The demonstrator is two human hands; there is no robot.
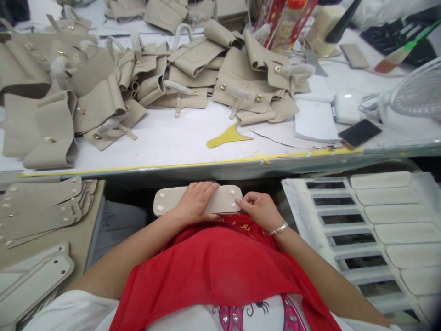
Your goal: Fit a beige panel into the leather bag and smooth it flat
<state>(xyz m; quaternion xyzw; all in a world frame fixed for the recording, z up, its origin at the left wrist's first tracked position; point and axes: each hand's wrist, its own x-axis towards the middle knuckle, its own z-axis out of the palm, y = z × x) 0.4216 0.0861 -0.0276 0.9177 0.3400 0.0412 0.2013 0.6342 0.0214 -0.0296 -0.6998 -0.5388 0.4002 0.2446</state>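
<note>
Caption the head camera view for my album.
Left hand on a pale panel, right hand at its end, before a table heaped with beige pieces.

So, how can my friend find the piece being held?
Find the white table, then the red apron below it in the picture. Between them is a beige panel with small white tabs. Unlike the strips at left, it's in the hands.

fan point(418, 89): cut by right edge | pale panel point(223, 199): middle hidden beneath left hand point(198, 201)
</note>
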